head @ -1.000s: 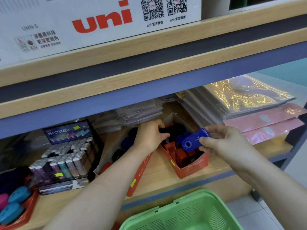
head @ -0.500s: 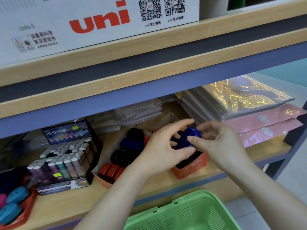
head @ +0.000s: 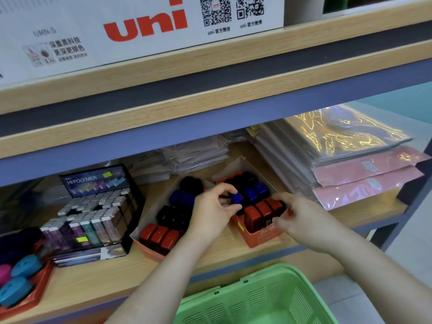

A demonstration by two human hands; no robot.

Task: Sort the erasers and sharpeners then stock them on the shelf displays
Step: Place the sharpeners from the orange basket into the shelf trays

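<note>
- Because only part of the green basket [head: 257, 300] shows at the bottom of the frame, how much stock is left to shelve cannot be told.
- On the shelf [head: 93, 284] just beyond it, the left box [head: 149, 247] holds rows sorted by colour: red in front, then black, blue and black.
- At centre frame, the left hand [head: 210, 209] pinches a blue sharpener [head: 237, 198] between thumb and fingers. It is over the right box [head: 259, 235], apparently about to be seated beside the blue ones there.
- The right hand [head: 304, 216] grips that box's front wall, fingers curled over it and thumb outside.
- Farther back, this box's rows look nearly full, so it seems close to done.
</note>
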